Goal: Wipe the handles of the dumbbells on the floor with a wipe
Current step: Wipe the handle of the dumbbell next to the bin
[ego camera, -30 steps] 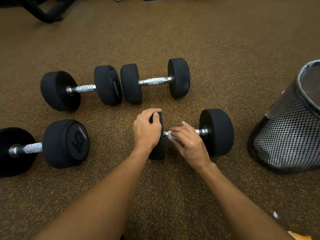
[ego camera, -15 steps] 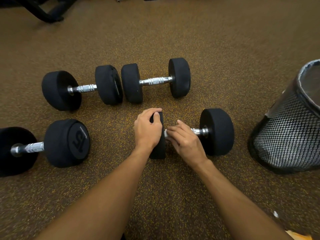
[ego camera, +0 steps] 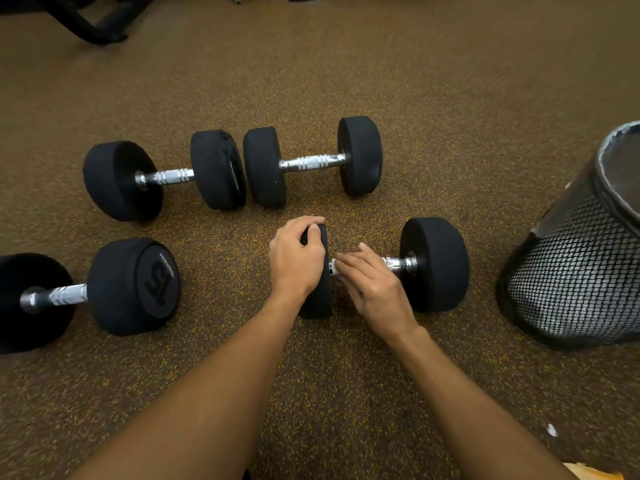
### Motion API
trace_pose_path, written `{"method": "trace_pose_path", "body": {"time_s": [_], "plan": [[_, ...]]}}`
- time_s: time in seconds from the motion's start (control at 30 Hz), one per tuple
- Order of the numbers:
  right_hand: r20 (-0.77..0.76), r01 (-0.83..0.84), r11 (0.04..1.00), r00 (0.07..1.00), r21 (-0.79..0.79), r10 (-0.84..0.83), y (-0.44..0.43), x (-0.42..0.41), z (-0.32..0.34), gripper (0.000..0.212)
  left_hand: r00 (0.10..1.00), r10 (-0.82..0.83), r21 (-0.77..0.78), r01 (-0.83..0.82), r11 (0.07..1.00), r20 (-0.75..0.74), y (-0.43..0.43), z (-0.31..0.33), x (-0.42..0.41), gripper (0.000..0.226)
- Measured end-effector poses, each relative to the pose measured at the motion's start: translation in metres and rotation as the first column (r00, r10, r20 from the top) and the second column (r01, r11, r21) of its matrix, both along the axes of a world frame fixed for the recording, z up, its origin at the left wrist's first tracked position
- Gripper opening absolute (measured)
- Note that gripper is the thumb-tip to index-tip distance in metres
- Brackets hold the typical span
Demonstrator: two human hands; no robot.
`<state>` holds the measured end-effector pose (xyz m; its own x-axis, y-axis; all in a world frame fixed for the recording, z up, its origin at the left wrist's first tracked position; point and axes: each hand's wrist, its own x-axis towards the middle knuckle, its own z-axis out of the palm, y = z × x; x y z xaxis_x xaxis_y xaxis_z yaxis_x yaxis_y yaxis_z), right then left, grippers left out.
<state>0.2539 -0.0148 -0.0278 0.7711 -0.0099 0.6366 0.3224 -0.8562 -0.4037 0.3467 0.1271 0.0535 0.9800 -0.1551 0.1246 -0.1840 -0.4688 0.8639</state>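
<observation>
Lying on the speckled brown floor (ego camera: 346, 81) near a black wire-mesh bin (ego camera: 571, 289), the near-right dumbbell (ego camera: 436, 265) was steadied by the left hand (ego camera: 296, 261), whose grip was curled over the top of its left rubber head. The right hand (ego camera: 375, 289) lay across the chrome handle (ego camera: 398, 264), its grip folded over a white wipe (ego camera: 333, 268) held to the handle's left end, just beside that head; the thumb was hidden. The dumbbell marked 15 (ego camera: 135, 287) lay at near left, with the far-left dumbbell (ego camera: 121, 181) and far-right dumbbell (ego camera: 360, 155) end to end beyond, inner heads almost touching.
</observation>
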Motion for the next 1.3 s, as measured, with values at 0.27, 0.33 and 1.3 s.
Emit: {"method": "trace_pose_path", "body": {"time_s": [0.27, 0.33, 1.3], "plan": [[-0.130, 0.166, 0.976, 0.980, 0.143, -0.148, 0.006, 0.003, 0.008, 0.023, 1.000, 0.003, -0.002, -0.003, 1.000, 0.000, 0.001, -0.002, -0.001, 0.029], [-0.182, 0.161, 0.978, 0.974, 0.129, -0.136, 0.012, 0.010, 0.010, 0.023, 1.000, 0.001, -0.002, -0.001, 1.000, -0.003, 0.001, -0.002, -0.001, 0.029], [-0.225, 0.140, 0.974, 0.969, 0.176, -0.099, 0.019, 0.008, 0.028, 0.018, 1.000, 0.002, -0.015, -0.001, 1.000, 0.017, 0.001, -0.003, -0.002, 0.029]]}}
